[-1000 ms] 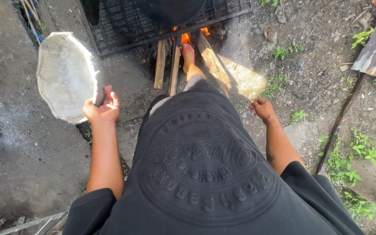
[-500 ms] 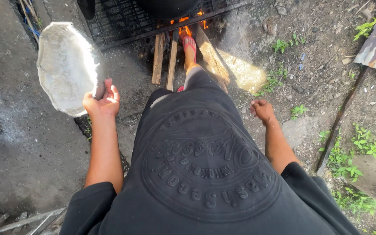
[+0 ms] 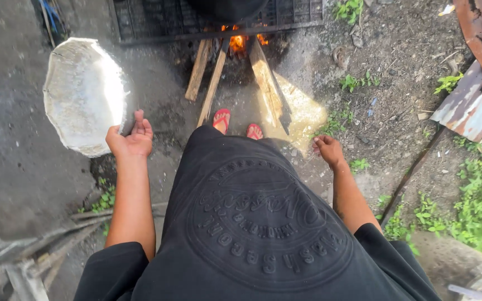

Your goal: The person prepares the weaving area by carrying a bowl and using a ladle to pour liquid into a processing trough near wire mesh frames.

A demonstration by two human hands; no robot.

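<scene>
While left hand [image 3: 131, 140] grips a dented metal pan [image 3: 85, 95] — sunlit, contents unclear.

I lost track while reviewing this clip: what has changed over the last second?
Both feet in red sandals now stand side by side short of the firewood; earlier one foot reached forward among the sticks. The left hand keeps its grip on the dented metal pan, held at the same side. The right hand stays empty and loosely curled. The fire burns on.
</scene>
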